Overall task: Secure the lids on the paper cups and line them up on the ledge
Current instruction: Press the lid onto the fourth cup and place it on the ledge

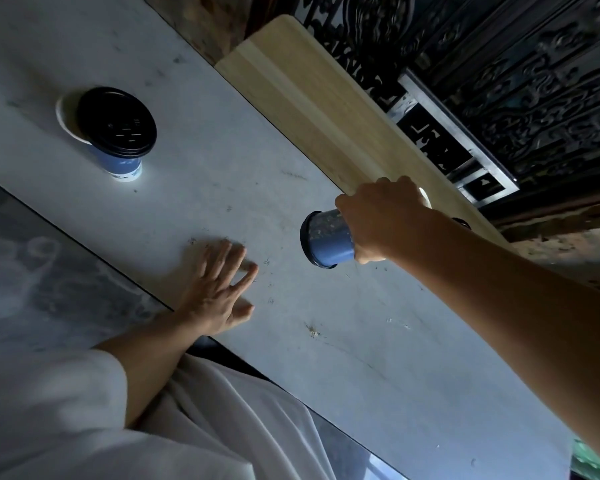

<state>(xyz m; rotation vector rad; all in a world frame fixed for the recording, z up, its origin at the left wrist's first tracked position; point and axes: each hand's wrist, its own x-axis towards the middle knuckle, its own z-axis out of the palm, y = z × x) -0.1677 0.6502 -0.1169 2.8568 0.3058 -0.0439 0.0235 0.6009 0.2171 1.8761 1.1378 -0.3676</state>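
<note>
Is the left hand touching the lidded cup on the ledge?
Apart. The head view shows the left hand flat on the ledge, with bare surface between it and the lidded cup.

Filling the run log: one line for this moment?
right hand: holding blue cup | left hand: flat on table | lidded cup: standing apart

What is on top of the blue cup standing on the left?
A black lid sits on the blue cup, shifted off-centre so part of the white rim shows at its left. What is inside the cup is covered.
</note>
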